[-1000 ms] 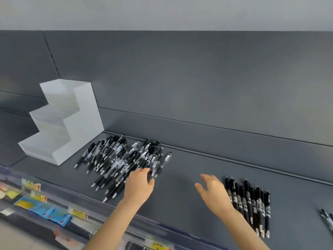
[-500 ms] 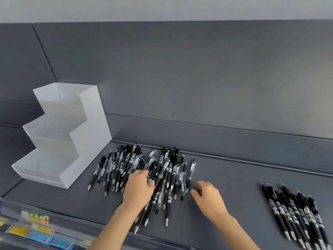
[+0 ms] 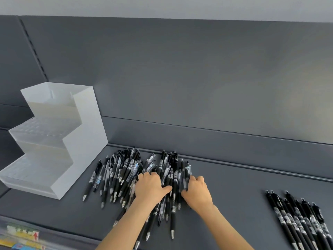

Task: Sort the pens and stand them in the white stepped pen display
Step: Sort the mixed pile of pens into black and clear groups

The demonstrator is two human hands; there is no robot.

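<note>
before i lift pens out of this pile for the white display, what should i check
1. Display ready: ok. The white stepped pen display stands upright and no pens stand in it.
2. Hands in place: ok. The left hand and right hand are both on the pen pile.
3. A pen actually gripped: cannot tell. The fingertips are hidden among the pens.
4. Pile sorted: not ok. The pens cross and overlap.
5. Other pens out of the way: ok. The row of black pens lies apart at the right.
</note>
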